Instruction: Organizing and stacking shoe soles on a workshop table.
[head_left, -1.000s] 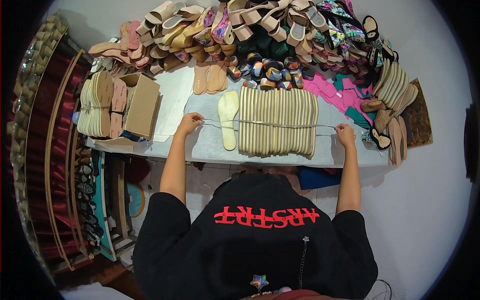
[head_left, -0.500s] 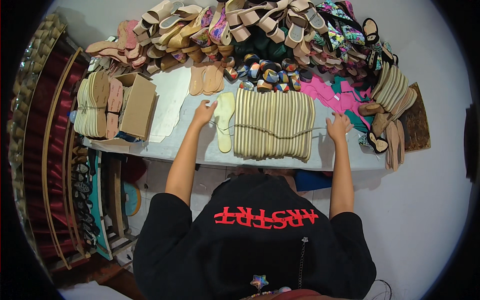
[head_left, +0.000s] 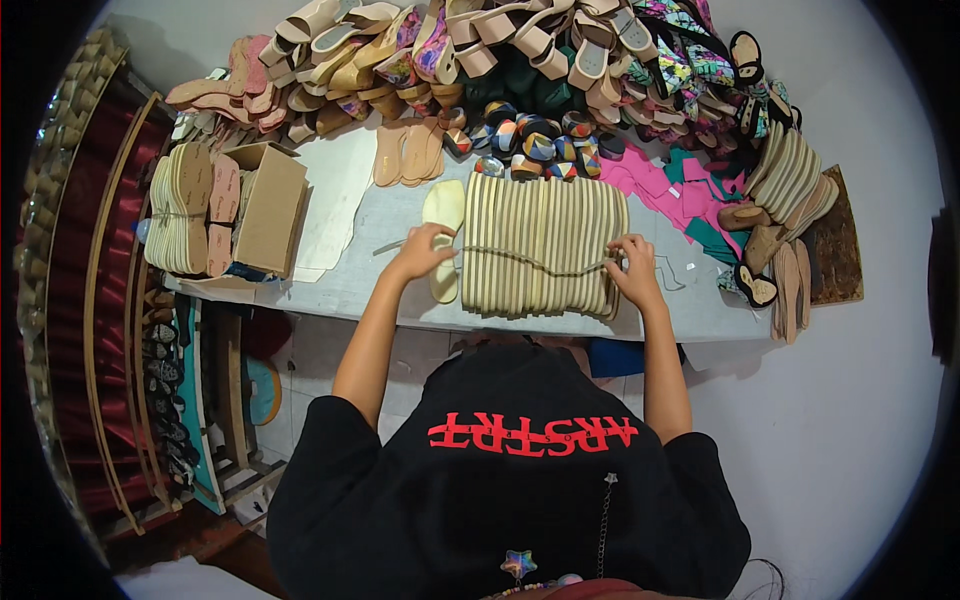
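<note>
A long row of cream shoe soles (head_left: pixel 540 215) stands on edge, packed side by side, at the middle of the table. A thin grey cord (head_left: pixel 545 267) lies across its top. My left hand (head_left: pixel 427 252) pinches the cord beside the stack's left end, with a loose end sticking out to the left. Under that hand a single pale-yellow sole (head_left: pixel 443 205) lies flat. My right hand (head_left: pixel 634 270) is closed on the cord at the stack's right end, its fingertips against the last soles. Slack cord trails to the right of it.
Finished sandals (head_left: pixel 370 55) are heaped along the back wall. A cardboard box (head_left: pixel 272 210) and a tied sole bundle (head_left: pixel 182 205) stand at left. Pink scraps (head_left: pixel 680 195), more soles (head_left: pixel 785 175) and a wooden board (head_left: pixel 840 250) lie at right. Tan insoles (head_left: pixel 410 155) sit behind.
Both hands have moved inward to the stack's ends. The right hand has gone left to the last soles; the left hand has come down and right, over the pale-yellow sole.
</note>
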